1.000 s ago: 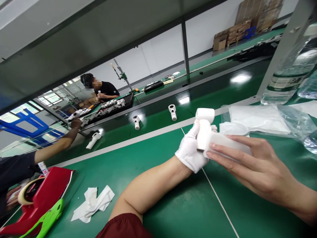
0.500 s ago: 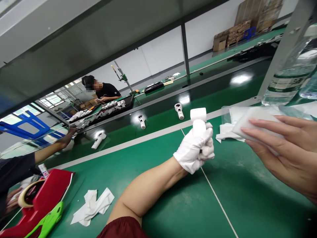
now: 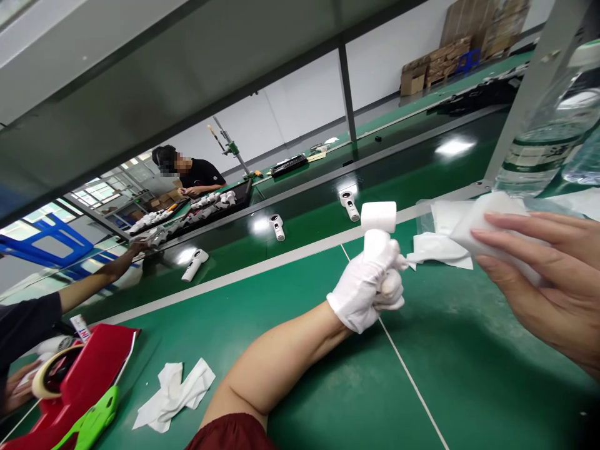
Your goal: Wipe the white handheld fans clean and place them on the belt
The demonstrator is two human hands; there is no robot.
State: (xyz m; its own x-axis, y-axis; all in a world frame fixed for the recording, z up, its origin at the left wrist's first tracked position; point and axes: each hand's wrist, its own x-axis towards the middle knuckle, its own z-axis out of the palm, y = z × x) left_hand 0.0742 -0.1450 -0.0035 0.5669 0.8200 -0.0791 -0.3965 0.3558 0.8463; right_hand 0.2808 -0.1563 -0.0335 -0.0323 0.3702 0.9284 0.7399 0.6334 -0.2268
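My left hand (image 3: 368, 284), in a white glove, is closed around the handle of a white device (image 3: 379, 217) whose round head points up above the fist. At the right, my bare right hand (image 3: 548, 269) pinches a white foam pad (image 3: 492, 219) between thumb and fingers. The pad is tilted and apart from the device. Behind the pad, white cloths (image 3: 440, 250) lie on the green table (image 3: 450, 337). Part of the device's handle is hidden by the glove.
Several white devices lie on the belt (image 3: 309, 219) beyond the table edge. Water bottles (image 3: 534, 156) stand at the right. Crumpled wipes (image 3: 173, 390), a red tape dispenser (image 3: 94, 356) and a green tool (image 3: 94, 419) are at the left. A co-worker's arm (image 3: 98, 281) reaches over the belt.
The devices on the belt have shifted right. My right hand and the foam pad have moved slightly right. My left hand still grips the device, whose head sits slightly further right.
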